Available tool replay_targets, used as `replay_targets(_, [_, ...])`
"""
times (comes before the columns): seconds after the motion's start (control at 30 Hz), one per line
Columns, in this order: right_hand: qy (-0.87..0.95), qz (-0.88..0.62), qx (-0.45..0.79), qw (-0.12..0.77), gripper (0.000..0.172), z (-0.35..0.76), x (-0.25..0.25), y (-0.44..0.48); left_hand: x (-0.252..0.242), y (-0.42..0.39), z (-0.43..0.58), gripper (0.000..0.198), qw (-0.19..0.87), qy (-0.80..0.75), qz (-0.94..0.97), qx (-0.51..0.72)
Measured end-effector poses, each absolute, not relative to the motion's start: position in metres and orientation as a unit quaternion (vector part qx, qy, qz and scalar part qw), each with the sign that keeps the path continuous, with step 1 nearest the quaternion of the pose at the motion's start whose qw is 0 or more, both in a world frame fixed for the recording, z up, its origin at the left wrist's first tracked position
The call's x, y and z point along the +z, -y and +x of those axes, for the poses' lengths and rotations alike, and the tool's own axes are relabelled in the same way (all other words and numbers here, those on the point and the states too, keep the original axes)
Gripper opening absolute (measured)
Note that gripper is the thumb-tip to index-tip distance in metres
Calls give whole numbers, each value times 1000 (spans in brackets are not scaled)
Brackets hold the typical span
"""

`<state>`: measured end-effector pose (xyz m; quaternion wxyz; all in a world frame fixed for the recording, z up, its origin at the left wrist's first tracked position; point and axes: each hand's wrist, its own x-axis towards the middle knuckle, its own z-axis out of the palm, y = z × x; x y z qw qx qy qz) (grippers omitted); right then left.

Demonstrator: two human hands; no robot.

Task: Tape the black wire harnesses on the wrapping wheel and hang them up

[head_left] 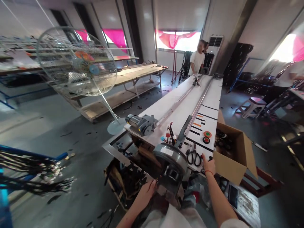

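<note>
My right hand (209, 165) rests at the near end of a long white workbench (180, 109), fingers curled beside black-handled scissors (194, 156); whether it holds anything is hidden. My left hand (146, 191) reaches down under a round grey motor housing (171, 161) at the bench end, fingers bent against dark parts there. Two metal rails (199, 104) run the length of the bench. Two tape rolls (207, 136) lie near black and orange marks on the top.
An open cardboard box (237, 155) stands right of the bench. A large cage fan (76, 61) stands to the left before wooden tables (133, 74). A person in white (196, 61) stands at the bench's far end. Bundled cables (30, 172) hang at left.
</note>
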<state>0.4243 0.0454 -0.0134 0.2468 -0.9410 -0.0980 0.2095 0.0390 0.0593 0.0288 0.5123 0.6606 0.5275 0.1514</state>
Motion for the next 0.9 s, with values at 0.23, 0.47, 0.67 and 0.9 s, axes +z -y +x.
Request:
replay_targets(0.23, [105, -936, 212, 261, 83, 423, -13, -44, 34, -60, 41, 69, 497, -544, 660, 149])
replay_targets(0.47, [105, -940, 209, 250, 82, 425, -15, -44, 17, -49, 19, 84, 623, -528, 560, 138])
replay_targets(0.67, [111, -935, 205, 268, 76, 422, -12, -44, 13, -30, 17, 85, 615, -586, 487, 203])
replay_targets(0.9, [117, -934, 193, 276, 77, 423, -16, -42, 15, -40, 46, 83, 616, -566, 507, 208])
